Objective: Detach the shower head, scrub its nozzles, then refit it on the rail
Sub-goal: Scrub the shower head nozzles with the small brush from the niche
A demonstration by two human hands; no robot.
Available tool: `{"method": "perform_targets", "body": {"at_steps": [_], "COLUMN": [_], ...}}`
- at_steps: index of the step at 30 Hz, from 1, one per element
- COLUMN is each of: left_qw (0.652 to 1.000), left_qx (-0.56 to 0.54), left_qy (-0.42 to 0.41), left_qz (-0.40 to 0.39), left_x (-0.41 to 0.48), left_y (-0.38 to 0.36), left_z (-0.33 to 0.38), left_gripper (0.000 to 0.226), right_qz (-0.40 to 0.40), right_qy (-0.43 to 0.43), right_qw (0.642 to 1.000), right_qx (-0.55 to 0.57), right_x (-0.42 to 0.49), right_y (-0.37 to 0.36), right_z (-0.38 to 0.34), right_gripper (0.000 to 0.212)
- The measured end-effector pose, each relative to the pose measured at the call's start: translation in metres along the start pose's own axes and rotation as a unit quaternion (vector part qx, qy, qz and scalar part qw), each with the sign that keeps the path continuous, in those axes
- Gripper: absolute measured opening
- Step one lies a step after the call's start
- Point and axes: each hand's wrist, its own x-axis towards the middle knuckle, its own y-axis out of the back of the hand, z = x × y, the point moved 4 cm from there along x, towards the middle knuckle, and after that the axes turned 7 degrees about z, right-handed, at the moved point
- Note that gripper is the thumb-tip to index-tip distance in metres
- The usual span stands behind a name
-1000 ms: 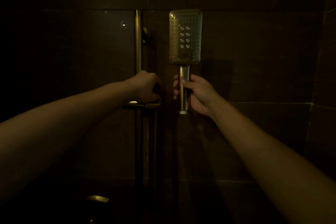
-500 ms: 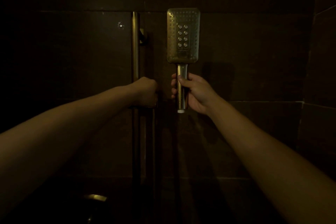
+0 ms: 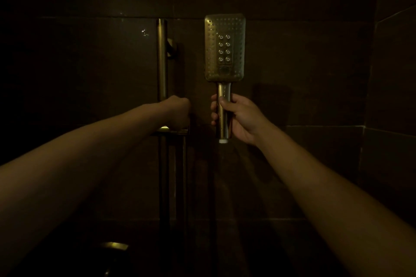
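Observation:
The scene is very dim. A rectangular metal shower head (image 3: 224, 48) stands upright off the rail, nozzle face toward me. My right hand (image 3: 238, 117) grips its handle (image 3: 223, 112), whose white lower end shows below my fingers with no hose attached. A vertical metal rail (image 3: 162, 60) runs down the dark tiled wall to the left. My left hand (image 3: 176, 113) is curled around the slider bracket (image 3: 171, 130) on that rail; my fingers hide most of the bracket.
The rail's upper wall mount (image 3: 171, 50) sits near its top. A metal fitting (image 3: 115, 245) glints low at the left. Dark tiles cover the wall, and a side wall corner (image 3: 373, 96) rises at the right.
The view has drifted slightly. My left hand has closed tighter over the slider bracket. My right hand keeps the shower head upright in about the same place.

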Motion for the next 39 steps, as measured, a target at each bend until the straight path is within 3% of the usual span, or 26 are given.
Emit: {"method": "perform_targets", "body": {"at_steps": [9,14,24,28,33,36,39], "left_qw": [0.998,0.998,0.996,0.982,0.936,0.897,0.879], "left_qx": [0.005,-0.005,-0.016,-0.001,-0.241,-0.378,-0.426], "left_qy": [0.001,-0.007,-0.042,-0.068,-0.011,0.049,0.080], "left_qz": [-0.065,-0.064,0.077,0.175,0.254,0.223,0.196], "left_x": [0.007,0.008,-0.018,-0.035,-0.063,-0.077,-0.090], "left_y": [0.005,0.001,-0.016,-0.012,-0.001,-0.021,-0.047], "left_z": [-0.003,-0.005,-0.003,0.006,0.033,0.054,0.071], "left_gripper": [0.028,0.024,0.032,0.026,0.019,0.023,0.037], "right_qz": [0.018,0.028,0.014,0.008,0.013,0.015,0.019], "right_qy": [-0.004,-0.005,-0.018,-0.016,-0.028,-0.044,-0.060], "right_qw": [1.000,1.000,1.000,1.000,0.999,0.997,0.995], "right_qx": [-0.012,-0.002,0.020,0.023,0.040,0.068,0.072], "right_x": [-0.009,-0.010,-0.008,-0.011,-0.017,-0.024,-0.035], "right_y": [0.014,0.013,-0.004,-0.005,0.000,0.004,0.009], "right_z": [-0.002,-0.003,0.005,0.003,0.001,0.009,0.025], "right_gripper": [0.018,0.017,0.018,0.016,0.016,0.015,0.015]}}
